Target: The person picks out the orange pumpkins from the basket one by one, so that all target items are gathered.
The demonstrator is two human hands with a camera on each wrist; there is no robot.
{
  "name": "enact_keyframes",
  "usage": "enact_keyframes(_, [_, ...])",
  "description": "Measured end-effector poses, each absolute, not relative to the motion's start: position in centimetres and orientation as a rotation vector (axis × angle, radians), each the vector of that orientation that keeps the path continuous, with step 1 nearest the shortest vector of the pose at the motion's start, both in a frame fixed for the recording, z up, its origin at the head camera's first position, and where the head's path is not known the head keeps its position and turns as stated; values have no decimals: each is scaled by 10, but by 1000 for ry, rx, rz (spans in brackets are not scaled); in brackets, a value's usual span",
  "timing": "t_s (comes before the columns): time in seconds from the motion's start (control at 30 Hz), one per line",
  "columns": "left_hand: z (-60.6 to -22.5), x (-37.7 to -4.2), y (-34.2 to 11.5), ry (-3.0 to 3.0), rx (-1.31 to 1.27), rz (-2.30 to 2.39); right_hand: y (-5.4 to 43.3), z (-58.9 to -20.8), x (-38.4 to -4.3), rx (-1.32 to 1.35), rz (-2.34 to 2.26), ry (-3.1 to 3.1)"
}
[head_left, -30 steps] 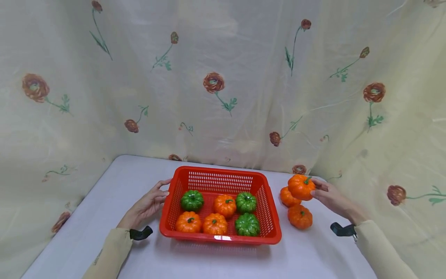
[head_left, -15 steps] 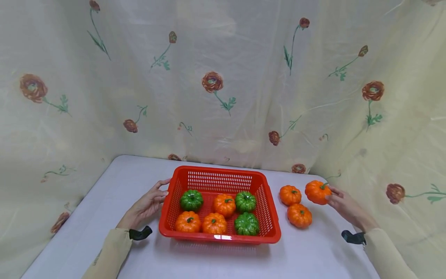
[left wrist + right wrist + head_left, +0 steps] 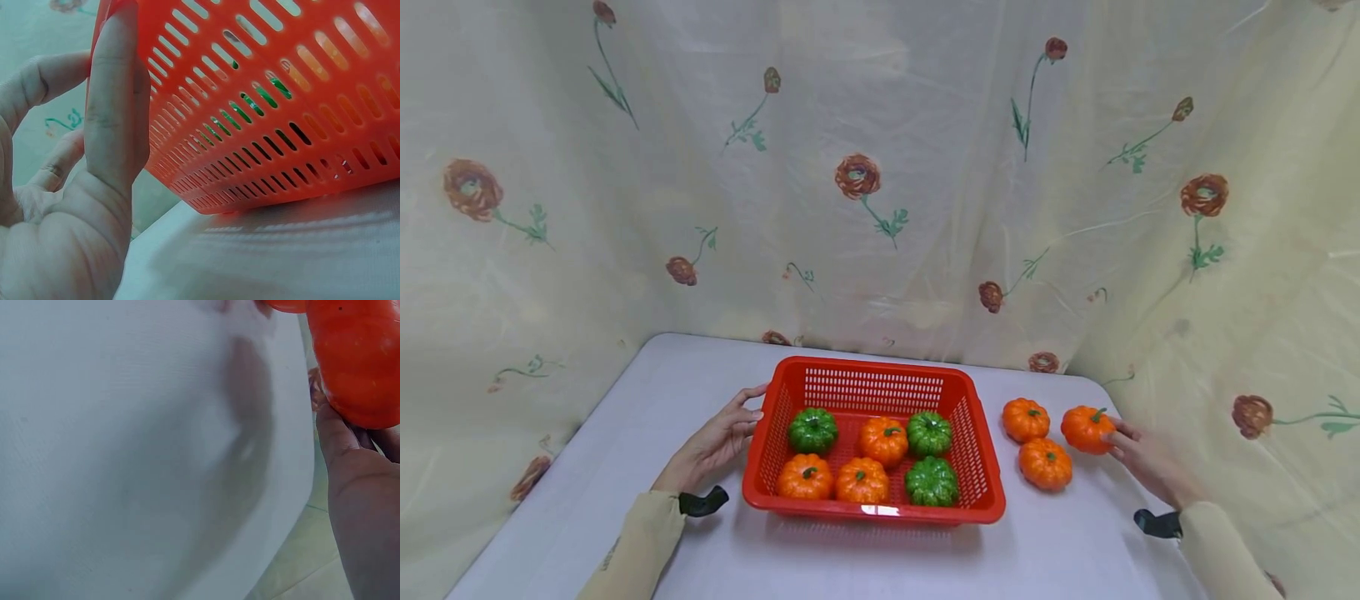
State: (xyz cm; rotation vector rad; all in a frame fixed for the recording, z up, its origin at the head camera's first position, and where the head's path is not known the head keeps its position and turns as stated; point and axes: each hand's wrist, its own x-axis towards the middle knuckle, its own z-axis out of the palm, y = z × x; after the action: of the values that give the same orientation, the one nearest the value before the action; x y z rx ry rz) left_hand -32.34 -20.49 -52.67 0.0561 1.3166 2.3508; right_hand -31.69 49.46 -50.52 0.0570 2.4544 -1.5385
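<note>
On the right of the head view, my right hand [image 3: 1153, 467] grips a small orange pumpkin [image 3: 1086, 429] by its right side. That pumpkin looks low over the table or on it; I cannot tell whether it touches. In the right wrist view the pumpkin [image 3: 359, 362] fills the top right corner, with the thumb against its underside. My left hand [image 3: 718, 446] rests its fingers on the left rim of a red slotted basket [image 3: 880, 510]. From the left wrist, the hand [image 3: 106, 125] stays outside the basket wall [image 3: 269, 125]. Inside are orange pumpkins [image 3: 862, 482] and green pumpkins [image 3: 932, 482].
Two loose orange pumpkins [image 3: 1026, 419] lie on the white table [image 3: 865, 571] between the basket and my right hand. A flowered curtain [image 3: 880, 275] hangs behind the table and along its sides. The table's right edge runs close to my right hand.
My right hand has carried its orange pumpkin to the right, away from the two loose ones, and lowered it. The left hand and the basket have stayed in place.
</note>
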Motion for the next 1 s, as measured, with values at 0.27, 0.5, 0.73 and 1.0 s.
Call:
enact_keyframes(0.27, [-528, -324, -205, 1313, 46, 2352, 488, -520, -321, 124, -1495, 2454])
enact_keyframes(0.5, [-527, -323, -205, 1310, 54, 2360, 486, -531, -323, 128, -1441, 2481])
enact_keyframes(0.73, [-525, -323, -205, 1297, 49, 2359, 477, -531, -322, 119, -1344, 2556])
enact_keyframes(1.0, [-527, -323, -205, 1300, 41, 2373, 475, -530, -321, 156, -1414, 2478])
